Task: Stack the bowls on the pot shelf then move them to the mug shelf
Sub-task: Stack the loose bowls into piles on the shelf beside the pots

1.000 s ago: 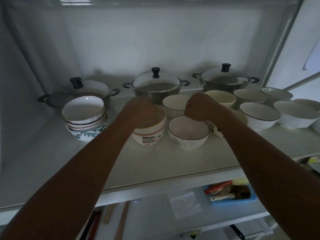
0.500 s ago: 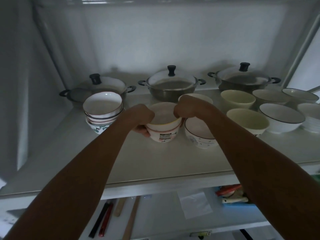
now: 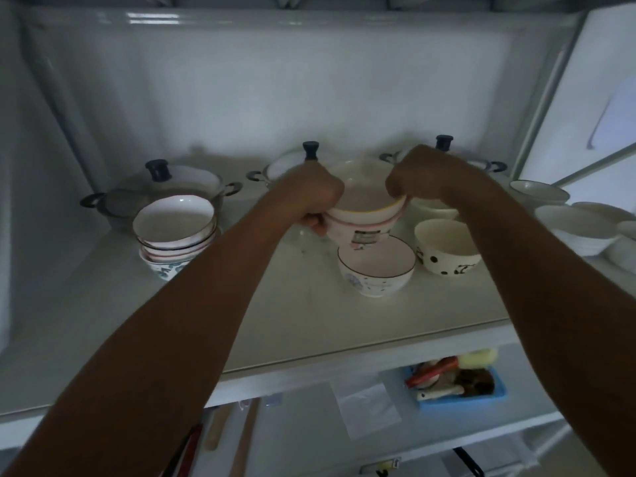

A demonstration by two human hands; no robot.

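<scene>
Two nested bowls, the pair [image 3: 364, 218], are up off the shelf [image 3: 309, 325], held between both hands just in front of the middle pot [image 3: 309, 156]. Left hand [image 3: 316, 197] grips the pair's left rim with fingers curled, and one digit shows lower down against the wall. Right hand [image 3: 411, 182] is curled over the right rim. The pair hangs above the speckled bowl [image 3: 375, 270]; looks clear of it, not certain. Left stack [image 3: 175, 232], several bowls, sits just near of the left pot [image 3: 158, 187]. Dotted bowl [image 3: 447, 251] is just right of the speckled one, with more white bowls [image 3: 568, 228] far right.

Step, my guess: seat the pair on another bowl to grow a stack. Target is either the speckled bowl or the left stack, can't tell which.

Doing it well:
- Hold both hands at equal height so the pair stays level and the top bowl doesn't slide.
- Centre over the target rim first, then lower straight and slow, since ceramic chips.
- Get the low digit on the left side out before the pair seats, or it gets pinched.
- Watch the pot knob behind and the dotted bowl under the right wrist.
- The left stack looks uneven on top, so seat gently there and check for wobble before letting go.
</scene>
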